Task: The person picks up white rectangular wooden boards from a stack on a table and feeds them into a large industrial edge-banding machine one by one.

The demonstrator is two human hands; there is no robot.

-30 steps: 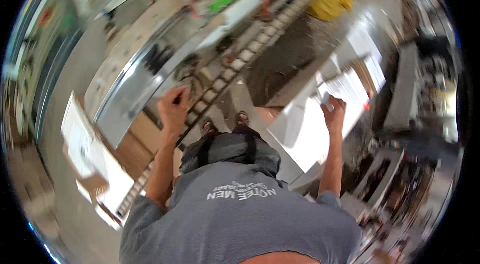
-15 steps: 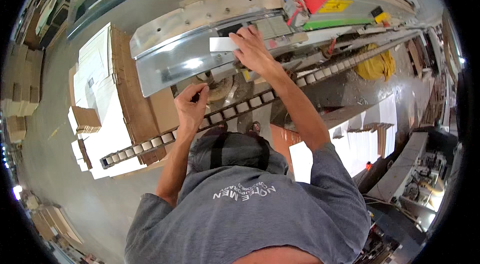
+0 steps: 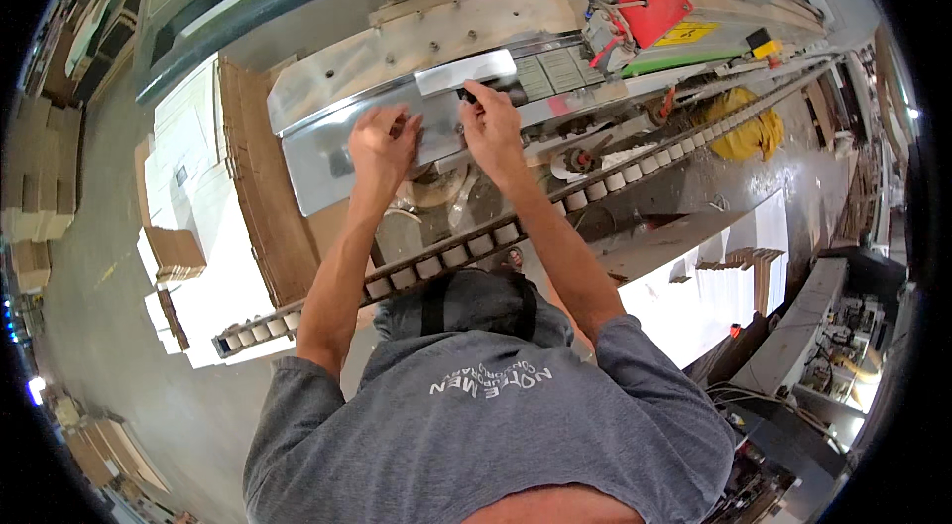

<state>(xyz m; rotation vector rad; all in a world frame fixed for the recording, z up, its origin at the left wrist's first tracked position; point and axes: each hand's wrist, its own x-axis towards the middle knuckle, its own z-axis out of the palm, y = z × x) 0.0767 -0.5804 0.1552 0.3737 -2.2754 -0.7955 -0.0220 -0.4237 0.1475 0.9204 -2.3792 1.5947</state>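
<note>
**Both hands on the metal machine panel**

The left hand (image 3: pixel 382 142) lies flat, fingers spread, on the shiny metal panel (image 3: pixel 317 157). The right hand (image 3: pixel 491 122) seems to pinch a small dark part (image 3: pixel 488 93) at the panel's far edge. Nearer runs a roller track (image 3: pixel 456 254); cardboard stacks (image 3: pixel 263 197) stand left, yellow rags (image 3: pixel 744 127) right.

I see a roller conveyor track (image 3: pixel 555 202) running diagonally, with flat brown cardboard sheets (image 3: pixel 260 177) stacked on edge beside white sheet piles (image 3: pixel 183 142). A crumpled yellow cloth (image 3: pixel 744 127) lies near the track's far end, below a red metal plate (image 3: pixel 653 3).
</note>
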